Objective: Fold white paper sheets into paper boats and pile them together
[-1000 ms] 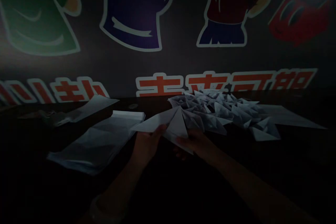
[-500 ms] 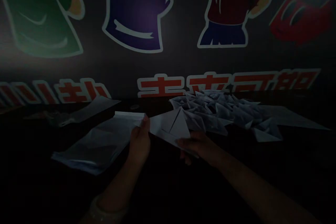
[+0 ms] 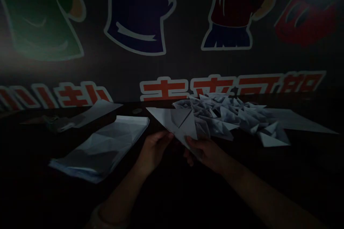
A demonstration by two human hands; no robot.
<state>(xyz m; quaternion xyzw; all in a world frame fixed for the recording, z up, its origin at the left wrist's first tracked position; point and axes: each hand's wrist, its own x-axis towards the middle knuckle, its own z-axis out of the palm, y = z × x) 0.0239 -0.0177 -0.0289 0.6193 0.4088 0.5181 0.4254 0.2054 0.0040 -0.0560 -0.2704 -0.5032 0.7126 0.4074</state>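
We inspected a desk (image 3: 129, 110) bearing a heap of folded paper pieces (image 3: 228, 116) and a stack of white paper (image 3: 100, 150). A folded paper sheet (image 3: 172, 120) is held just beside the heap, gripped by the right hand (image 3: 206, 154); the left hand (image 3: 154, 152), half-curled, sits at its lower edge, contact unclear.

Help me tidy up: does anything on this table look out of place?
The heap of folded paper pieces looks loose and sprawling, not stacked, and a long flat paper sheet juts out from its right side. The dim light could hide small damage.
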